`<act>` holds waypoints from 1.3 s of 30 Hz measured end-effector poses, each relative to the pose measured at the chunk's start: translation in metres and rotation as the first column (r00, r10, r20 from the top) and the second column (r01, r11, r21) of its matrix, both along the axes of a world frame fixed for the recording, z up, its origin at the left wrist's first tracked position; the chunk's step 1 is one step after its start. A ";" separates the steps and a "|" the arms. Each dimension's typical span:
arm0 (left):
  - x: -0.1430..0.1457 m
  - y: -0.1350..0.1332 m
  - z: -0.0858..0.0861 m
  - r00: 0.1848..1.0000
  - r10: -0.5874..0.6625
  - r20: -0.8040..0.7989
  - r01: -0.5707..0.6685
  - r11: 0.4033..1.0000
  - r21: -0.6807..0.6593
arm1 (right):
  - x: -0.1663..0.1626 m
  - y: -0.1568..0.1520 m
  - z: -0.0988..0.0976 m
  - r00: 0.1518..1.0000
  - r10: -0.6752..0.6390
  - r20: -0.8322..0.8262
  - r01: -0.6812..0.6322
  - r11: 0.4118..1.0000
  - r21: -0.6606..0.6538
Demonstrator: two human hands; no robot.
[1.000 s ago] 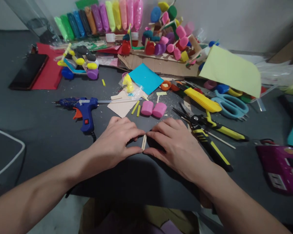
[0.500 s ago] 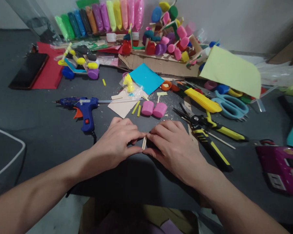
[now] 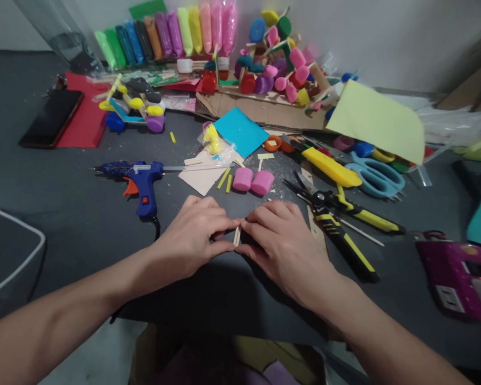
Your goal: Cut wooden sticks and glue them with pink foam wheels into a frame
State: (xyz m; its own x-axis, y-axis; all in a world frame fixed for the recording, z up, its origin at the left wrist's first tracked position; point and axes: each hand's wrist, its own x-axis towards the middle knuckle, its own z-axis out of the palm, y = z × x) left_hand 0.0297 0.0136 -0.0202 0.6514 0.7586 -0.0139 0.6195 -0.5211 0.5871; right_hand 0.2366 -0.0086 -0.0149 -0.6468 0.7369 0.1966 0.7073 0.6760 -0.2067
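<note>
Short wooden sticks (image 3: 237, 236) lie side by side between my fingertips, low over the dark tabletop. My left hand (image 3: 198, 227) pinches them from the left with thumb and index finger. From the right, my right hand (image 3: 278, 230) presses on them in the same way, so both hands are closed on the sticks. Just beyond my hands stand two pink clay pieces (image 3: 251, 181), one with a small stick and a pale strip at its top. Thin yellow-green strips (image 3: 226, 181) lie beside them. A blue hot glue gun (image 3: 142, 184) rests left of my left hand.
To the right lie pliers (image 3: 328, 208), a yellow utility knife (image 3: 331, 166) and blue-handled scissors (image 3: 377, 174). A purple power box (image 3: 457, 278) sits at far right. A small clay vehicle (image 3: 134, 109), a phone (image 3: 52, 117) and coloured clay packs (image 3: 168, 35) are farther back.
The two hands keep their grip on the sticks almost unmoved. The whole view has shifted very slightly.
</note>
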 end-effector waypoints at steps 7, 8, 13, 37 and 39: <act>0.000 -0.001 0.000 1.000 0.011 -0.001 -0.011 1.000 -0.024 | 0.001 -0.001 0.000 1.000 -0.019 -0.023 0.018 0.999 -0.039; 0.000 -0.001 0.000 1.000 0.007 0.003 -0.007 1.000 -0.018 | 0.001 -0.001 0.000 1.000 -0.018 -0.026 0.017 0.999 -0.046; -0.001 -0.002 -0.001 1.000 -0.013 -0.015 0.013 1.000 0.006 | 0.000 -0.001 0.001 0.999 -0.017 -0.042 0.015 0.999 -0.051; -0.001 -0.003 0.005 0.992 0.036 -0.122 -0.029 0.998 0.056 | 0.021 0.010 0.008 0.970 -0.152 -0.190 0.145 0.988 -0.050; 0.002 -0.005 0.004 0.990 0.032 -0.137 -0.023 0.997 0.069 | 0.020 0.009 0.007 0.970 -0.146 -0.193 0.139 0.989 -0.048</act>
State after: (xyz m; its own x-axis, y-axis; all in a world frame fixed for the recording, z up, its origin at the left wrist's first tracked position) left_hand 0.0316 0.0087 -0.0163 0.6254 0.7787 -0.0510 0.7070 -0.5377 0.4594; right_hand 0.2568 0.0006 -0.0074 -0.4863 0.8271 0.2819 0.7393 0.5614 -0.3718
